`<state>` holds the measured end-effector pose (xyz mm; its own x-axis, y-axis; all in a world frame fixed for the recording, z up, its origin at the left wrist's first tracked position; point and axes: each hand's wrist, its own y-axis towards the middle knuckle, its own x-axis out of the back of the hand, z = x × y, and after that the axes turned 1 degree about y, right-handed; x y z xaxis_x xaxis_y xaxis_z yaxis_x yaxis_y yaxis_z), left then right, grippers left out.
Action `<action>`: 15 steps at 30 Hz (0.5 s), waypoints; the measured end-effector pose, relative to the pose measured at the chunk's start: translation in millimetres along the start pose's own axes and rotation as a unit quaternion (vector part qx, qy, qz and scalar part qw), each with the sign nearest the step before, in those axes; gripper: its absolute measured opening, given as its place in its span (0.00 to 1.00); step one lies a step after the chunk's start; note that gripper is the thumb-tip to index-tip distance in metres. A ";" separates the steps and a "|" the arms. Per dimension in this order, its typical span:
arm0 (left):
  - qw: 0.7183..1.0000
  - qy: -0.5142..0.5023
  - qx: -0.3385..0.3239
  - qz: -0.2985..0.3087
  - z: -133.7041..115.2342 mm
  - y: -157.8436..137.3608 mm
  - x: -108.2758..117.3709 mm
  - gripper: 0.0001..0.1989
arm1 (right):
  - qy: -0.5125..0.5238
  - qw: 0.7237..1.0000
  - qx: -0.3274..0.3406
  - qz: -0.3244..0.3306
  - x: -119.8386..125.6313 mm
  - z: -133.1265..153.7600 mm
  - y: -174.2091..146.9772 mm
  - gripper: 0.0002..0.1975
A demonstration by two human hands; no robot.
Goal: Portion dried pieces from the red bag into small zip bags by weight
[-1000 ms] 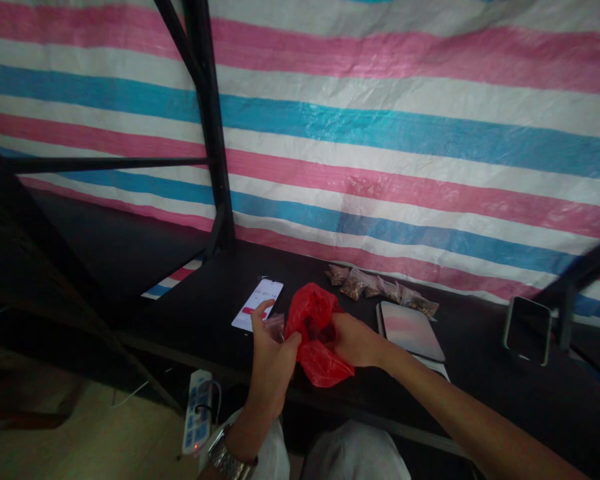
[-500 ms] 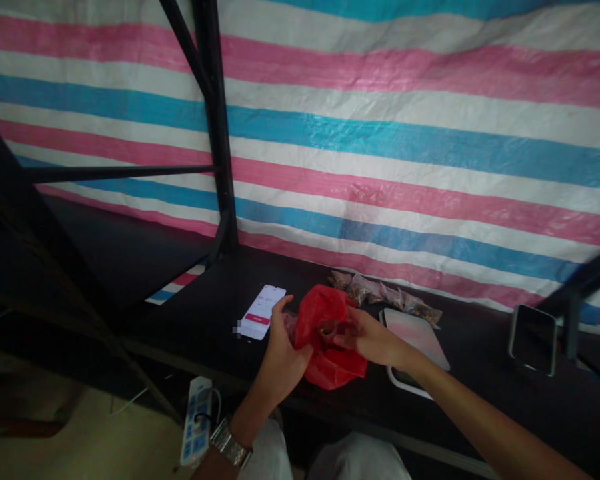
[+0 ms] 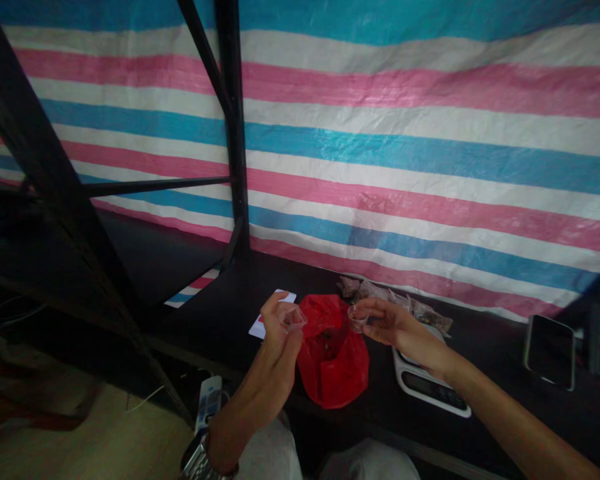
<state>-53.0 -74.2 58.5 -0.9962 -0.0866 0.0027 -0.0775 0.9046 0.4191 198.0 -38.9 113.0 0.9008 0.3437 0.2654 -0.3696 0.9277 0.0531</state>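
Observation:
A small clear plastic bag (image 3: 295, 319), its mouth spread apart, is pinched in my left hand (image 3: 274, 340). Between the thumb and fingers of my right hand (image 3: 400, 330) is a small clear plastic cup (image 3: 357, 321); its contents are hard to make out. An open red plastic bag (image 3: 333, 383) stands on the dark table below and between both hands, with small brownish bits inside. Under my right forearm lies a white digital scale (image 3: 435, 393), partly covered by the arm. Several small filled clear bags (image 3: 375, 291) lie in a row behind my right hand.
A lit phone (image 3: 257, 327) lies beyond my left hand, partly hidden. Another dark-screened phone (image 3: 549, 353) is at the right. A black metal frame (image 3: 237, 160) rises at the back left before a striped tarp (image 3: 405, 147). A power strip (image 3: 209, 400) hangs below the table edge.
My right hand has come up out of the red bag, bringing the cup out to its right. My left hand has let go of the red bag's rim and raised the small clear bag.

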 end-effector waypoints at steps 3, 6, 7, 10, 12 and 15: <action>0.996 0.017 -0.044 0.074 -10.1 -4.6 -2.9 0.18 | 0.030 0.999 0.042 -0.007 -3.5 14.6 -4.7 0.19; 0.994 0.021 -0.061 0.093 -8.2 -6.7 -10.7 0.17 | 0.012 0.997 0.078 -0.008 -10.1 32.6 -11.8 0.18; 0.993 0.015 -0.055 0.099 -6.3 -6.7 -13.8 0.18 | -0.021 0.996 0.083 -0.007 -13.1 39.1 -14.8 0.17; 0.993 -0.013 -0.017 0.114 -1.6 -5.8 -22.7 0.21 | -0.174 0.980 0.091 -0.018 -23.6 56.4 -23.5 0.14; 0.992 -0.023 -0.002 0.121 -0.3 -5.2 -27.8 0.22 | -0.285 0.952 0.110 -0.020 -30.9 64.3 -27.2 0.17; 0.991 -0.026 -0.004 0.129 0.8 -4.9 -33.9 0.22 | -0.408 0.901 0.148 -0.006 -40.0 70.7 -27.7 0.21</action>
<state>-18.9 -75.3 55.7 -0.9837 0.1683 0.0640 0.1795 0.8906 0.4179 156.0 -88.7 168.9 0.4824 0.0007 0.8760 -0.5149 0.8092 0.2829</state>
